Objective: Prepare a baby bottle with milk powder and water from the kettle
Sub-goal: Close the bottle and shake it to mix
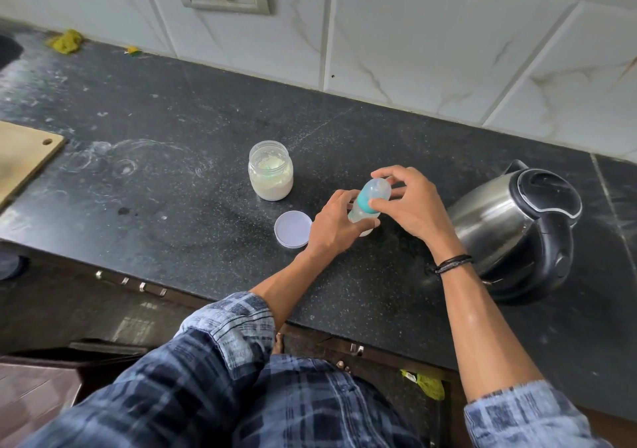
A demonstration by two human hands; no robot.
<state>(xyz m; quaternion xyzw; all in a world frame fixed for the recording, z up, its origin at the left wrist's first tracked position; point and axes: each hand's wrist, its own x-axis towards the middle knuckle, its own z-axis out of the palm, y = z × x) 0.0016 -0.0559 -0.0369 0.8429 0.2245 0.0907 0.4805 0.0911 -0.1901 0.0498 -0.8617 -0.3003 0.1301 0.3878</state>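
Centrally, head view: baby bottle (366,203) held between both hands just above dark worktop (172,206), tilted. Left hand (336,225) wrapped around bottle's lower body. Right hand (412,203) above, fingers curled, pinching clear cap and teal ring at top. Open powder jar (271,171) stands left of hands; its white lid (293,230) lies flat just beside left hand. Steel kettle (517,227) near right wrist.
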